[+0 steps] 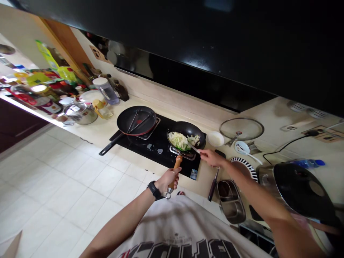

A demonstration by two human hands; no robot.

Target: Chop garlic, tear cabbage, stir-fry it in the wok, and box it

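My left hand [170,180] is wrapped round the wooden handle of a black wok [194,128] on the near right part of the cooktop. Chopped pale-green cabbage [178,141] is heaped on the wok's left side, with a smaller bit to the right. Closed on a grey spatula [193,147], my right hand [211,157] reaches in from the right, and the tool's tip meets the food. To the left, a black frying pan [129,125] sits on the other burner with metal tongs [137,122] lying in it.
A glass lid [242,129], a white bowl [215,138] and a striped-rim plate [251,166] are right of the cooktop [129,145]. Nearer stand a divided metal tray [231,200] and a large dark-lidded cooker [303,186]. Bottles, a steel pot [80,113] and a jug [106,91] crowd the left counter. The range hood [188,43] hangs overhead.
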